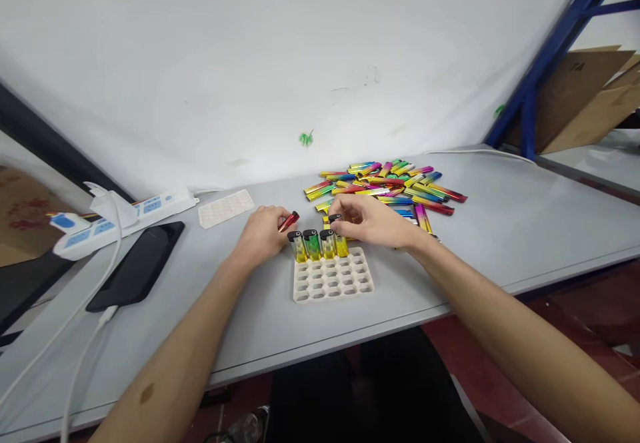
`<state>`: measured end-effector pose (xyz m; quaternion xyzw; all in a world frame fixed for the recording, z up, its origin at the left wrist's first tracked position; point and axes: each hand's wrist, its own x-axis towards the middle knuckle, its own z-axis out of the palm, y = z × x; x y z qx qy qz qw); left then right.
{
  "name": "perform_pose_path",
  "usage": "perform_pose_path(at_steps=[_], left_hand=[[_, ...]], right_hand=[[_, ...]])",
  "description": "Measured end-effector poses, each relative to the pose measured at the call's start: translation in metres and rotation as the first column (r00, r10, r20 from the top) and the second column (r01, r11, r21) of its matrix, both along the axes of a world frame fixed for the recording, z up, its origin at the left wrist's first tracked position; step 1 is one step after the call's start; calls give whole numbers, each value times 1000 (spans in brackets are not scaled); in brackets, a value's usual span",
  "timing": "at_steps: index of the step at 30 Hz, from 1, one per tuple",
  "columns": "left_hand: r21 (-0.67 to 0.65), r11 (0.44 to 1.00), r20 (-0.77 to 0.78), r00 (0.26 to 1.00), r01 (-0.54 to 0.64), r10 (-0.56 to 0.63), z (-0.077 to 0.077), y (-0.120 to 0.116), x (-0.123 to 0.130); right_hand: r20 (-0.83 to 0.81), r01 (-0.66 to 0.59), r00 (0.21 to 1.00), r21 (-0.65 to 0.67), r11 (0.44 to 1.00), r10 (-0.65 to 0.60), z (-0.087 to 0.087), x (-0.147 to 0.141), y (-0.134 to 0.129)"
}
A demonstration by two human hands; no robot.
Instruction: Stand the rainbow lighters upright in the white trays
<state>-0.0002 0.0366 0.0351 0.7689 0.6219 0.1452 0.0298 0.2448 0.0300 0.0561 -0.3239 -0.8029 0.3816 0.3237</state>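
A white tray with rows of oval holes lies near the table's front edge. Several lighters, among them a green lighter, stand upright along its back row. My right hand pinches the yellow lighter at the right end of that row, its fingers around the black top. Left of the tray, my left hand is closed on a red lighter that sticks out past the fingers, tilted. Behind my right hand lies a loose pile of shiny multicoloured lighters; the hand covers part of it.
Another white tray lies at the back left by the wall. A black phone with a white cable and a power strip occupy the left side. A blue frame and cardboard stand at right.
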Motion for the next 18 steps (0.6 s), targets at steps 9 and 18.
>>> perform_pose_path(at_steps=[9, 18], left_hand=[[70, 997, 151, 988, 14, -24, 3, -4, 4], [164, 983, 272, 953, 88, -131, 0, -8, 6]], right_hand=[[65, -94, 994, 18, 995, 93, 2, 4, -1], [23, 147, 988, 100, 984, -150, -4, -4, 4]])
